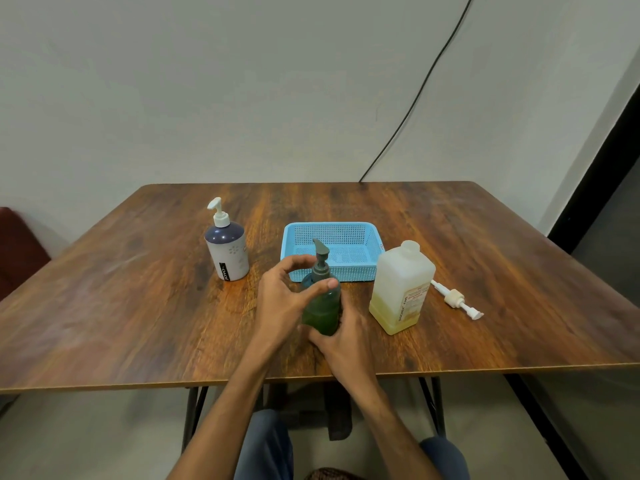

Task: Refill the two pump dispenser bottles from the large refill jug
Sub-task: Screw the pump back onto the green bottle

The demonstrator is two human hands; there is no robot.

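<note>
The right hand [341, 336] wraps the base of the green translucent plastic pump bottle [320, 311], upright on the brown wooden table [138, 306]. Just above, the left hand [284, 296] curls thumb and fingers round its grey pump collar [320, 271]. Best to clamp the base still and twist only the collar.

Looks like a plain, sparsely furnished room, home or small office, cannot tell which. Suggested by a bare pale wall [207, 81] across the upper frame, with a loose black cable [415, 98] running down it at upper right. Also by a wood-grain table [121, 306] on thin black legs and a dark red seat [17, 251] at the left edge. Holds only household items mid-frame: blue plastic basket [332, 276], white pump bottle [228, 258], green pump bottle [320, 313], refill jug [401, 282].
</note>
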